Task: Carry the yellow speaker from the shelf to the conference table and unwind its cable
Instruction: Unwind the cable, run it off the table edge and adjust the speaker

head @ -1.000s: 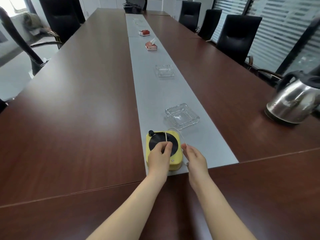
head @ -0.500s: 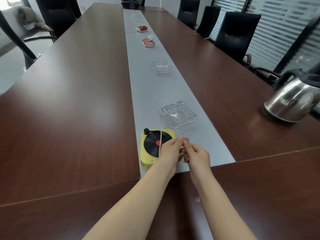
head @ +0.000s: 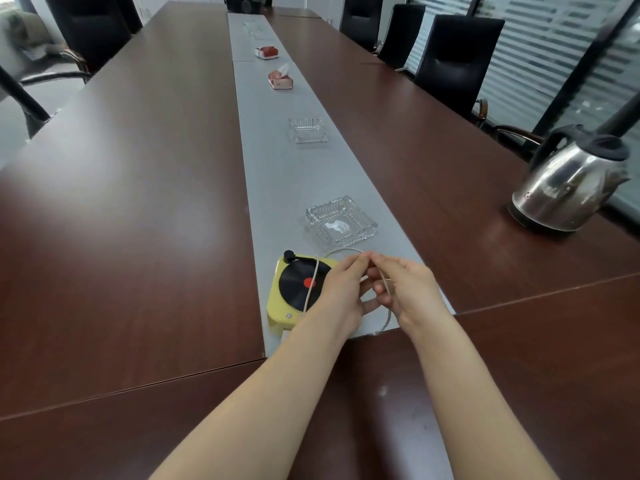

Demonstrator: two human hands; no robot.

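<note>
Left hand (head: 341,289) and right hand (head: 408,292) meet fingertip to fingertip, each pinching the pale cable (head: 388,315) just right of the yellow speaker (head: 280,306). One strand crosses the speaker's black disc; another drops between the hands — its end cannot be made out. Speaker lies flat on the grey runner (head: 277,188) of the conference table (head: 121,202), right edge hidden by the left hand. Glass ashtray (head: 341,221) sits just beyond.

Soft daylight enters through the blinds (head: 561,46) on the right. The glossy desk (head: 121,202) carries pale, wide glare (the steel kettle (head: 568,188) also shines). Shadows are weak. The edges bend from the wide lens; the far end looks slightly soft.
</note>
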